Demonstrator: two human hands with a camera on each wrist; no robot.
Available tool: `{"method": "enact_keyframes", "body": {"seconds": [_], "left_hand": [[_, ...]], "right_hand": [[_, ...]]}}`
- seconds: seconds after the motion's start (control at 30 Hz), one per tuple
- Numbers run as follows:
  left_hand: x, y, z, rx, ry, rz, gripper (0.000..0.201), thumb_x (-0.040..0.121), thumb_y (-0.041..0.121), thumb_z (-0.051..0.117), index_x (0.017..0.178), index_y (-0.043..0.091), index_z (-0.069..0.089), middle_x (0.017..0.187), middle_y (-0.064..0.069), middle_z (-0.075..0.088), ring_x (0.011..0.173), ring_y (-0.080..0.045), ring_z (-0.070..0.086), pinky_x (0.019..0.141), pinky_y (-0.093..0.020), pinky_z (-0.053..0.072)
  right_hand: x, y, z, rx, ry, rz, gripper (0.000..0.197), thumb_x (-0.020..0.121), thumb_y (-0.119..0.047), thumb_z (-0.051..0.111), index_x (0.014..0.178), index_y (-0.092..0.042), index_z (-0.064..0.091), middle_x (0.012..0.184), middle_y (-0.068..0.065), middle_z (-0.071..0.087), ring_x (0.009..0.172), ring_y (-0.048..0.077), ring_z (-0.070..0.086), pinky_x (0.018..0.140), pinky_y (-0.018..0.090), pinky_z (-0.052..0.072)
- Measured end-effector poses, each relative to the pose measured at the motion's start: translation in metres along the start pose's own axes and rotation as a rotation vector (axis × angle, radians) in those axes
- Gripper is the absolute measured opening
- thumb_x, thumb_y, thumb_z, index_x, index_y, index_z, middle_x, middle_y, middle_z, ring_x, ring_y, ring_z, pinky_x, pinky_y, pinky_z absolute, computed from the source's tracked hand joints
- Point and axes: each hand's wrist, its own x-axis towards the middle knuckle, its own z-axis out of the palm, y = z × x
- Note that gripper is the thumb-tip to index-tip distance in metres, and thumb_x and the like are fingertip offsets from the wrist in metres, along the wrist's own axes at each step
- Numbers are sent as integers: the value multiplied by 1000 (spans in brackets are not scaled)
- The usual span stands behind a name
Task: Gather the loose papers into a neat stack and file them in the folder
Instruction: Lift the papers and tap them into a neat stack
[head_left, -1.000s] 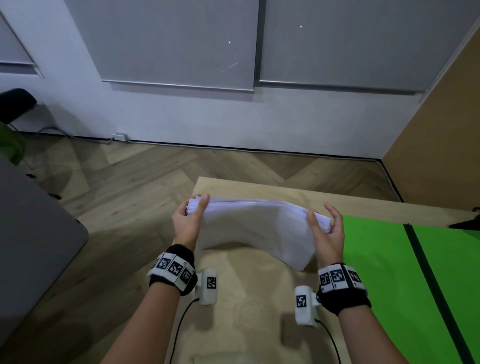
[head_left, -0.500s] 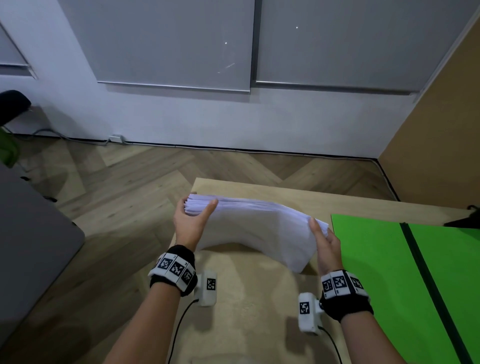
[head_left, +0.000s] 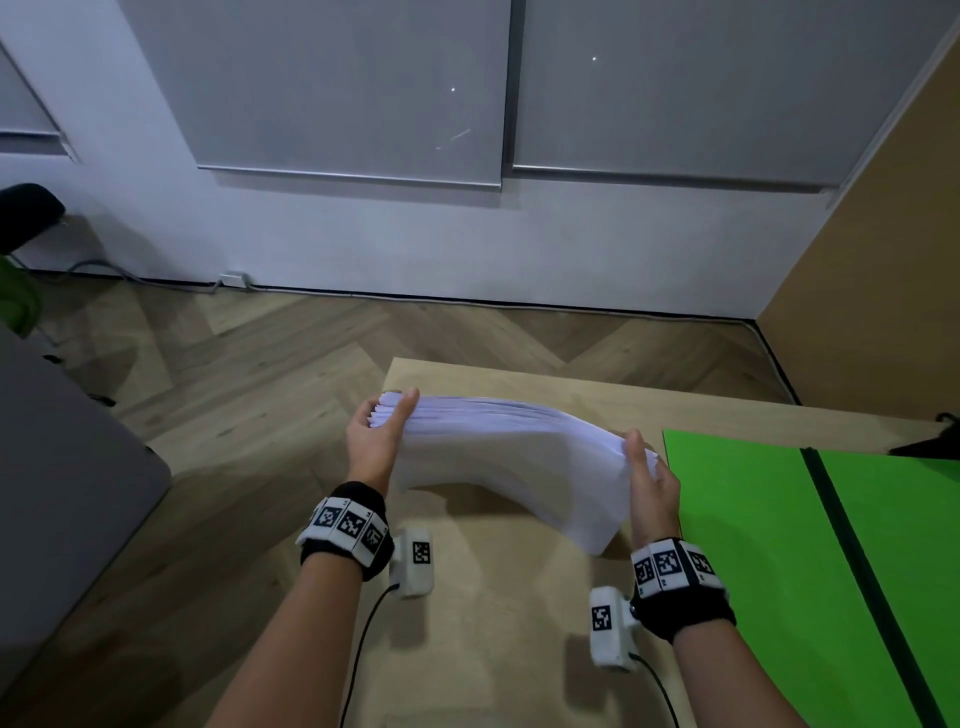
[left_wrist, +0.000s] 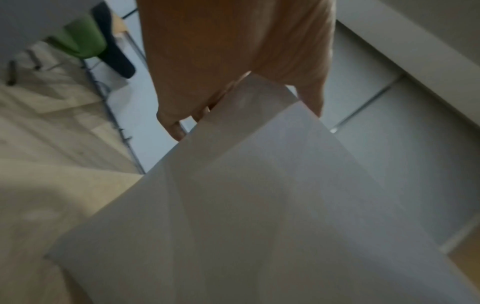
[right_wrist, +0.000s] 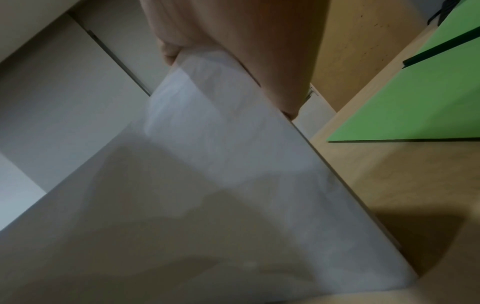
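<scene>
Head view. Both hands hold a stack of white papers (head_left: 511, 457) in the air above the near left part of a light wooden table (head_left: 493, 639). The left hand (head_left: 375, 441) grips the stack's left end, thumb lying over the top sheets, where the edges fan slightly. The right hand (head_left: 653, 486) grips the right end, thumb on top, fingers behind. The stack arches upward in the middle, and its near right corner droops toward the tabletop. An open green folder (head_left: 769, 545) with a dark spine lies flat on the table just to the right of the right hand. The table's far edge and left edge are both close to the stack; beyond them is open herringbone floor (head_left: 249, 374) up to a white wall (head_left: 415, 244). A brown panel (head_left: 883, 270) closes the right side, and a grey surface (head_left: 62, 467) stands at far left.

Left wrist view. Seen from below, the left hand (left_wrist: 233, 51) pinches a corner of the papers (left_wrist: 259, 205), fingers under the sheets. This view alone shows a green and dark chair (left_wrist: 98, 41) by the wall.

Right wrist view. The right hand (right_wrist: 246, 51) clamps the papers (right_wrist: 207, 185) from the side; the long edge of the stack runs diagonally down. Beside it the folder's (right_wrist: 415, 92) near corner lies on the table (right_wrist: 389, 174), apart from the sheets.
</scene>
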Motion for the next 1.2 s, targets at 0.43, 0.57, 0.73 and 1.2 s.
{"method": "enact_keyframes", "body": {"seconds": [0.43, 0.57, 0.73, 1.2], "left_hand": [[-2, -6, 11, 8, 126, 53, 49, 58, 33, 89, 98, 15, 67, 99, -10, 72, 81, -21, 69, 76, -35, 59], [3, -12, 4, -19, 158, 31, 36, 73, 31, 78, 103, 15, 66, 97, -5, 69, 86, -21, 65, 77, -33, 55], [4, -4, -5, -42, -84, -1, 57, 70, 39, 77, 118, 12, 63, 106, -7, 72, 90, -19, 69, 65, -22, 54], [-19, 13, -7, 34, 100, 158, 28, 77, -10, 39, 87, 11, 54, 78, 1, 56, 69, -13, 48, 60, -26, 38]], "right_hand": [[-3, 12, -13, -122, -145, -1, 38, 79, -15, 71, 114, -6, 61, 92, -4, 67, 73, -7, 67, 56, 3, 48], [-1, 13, -15, -105, -176, 51, 32, 76, -12, 74, 107, -10, 65, 96, 1, 71, 82, 10, 69, 61, 12, 53], [0, 10, -15, -199, -161, 31, 11, 75, -9, 74, 77, -17, 66, 82, 5, 69, 64, 8, 66, 58, 18, 53], [6, 1, -14, -167, -185, -95, 10, 74, -14, 76, 82, -18, 72, 71, -12, 74, 66, 0, 67, 67, 24, 53]]}}
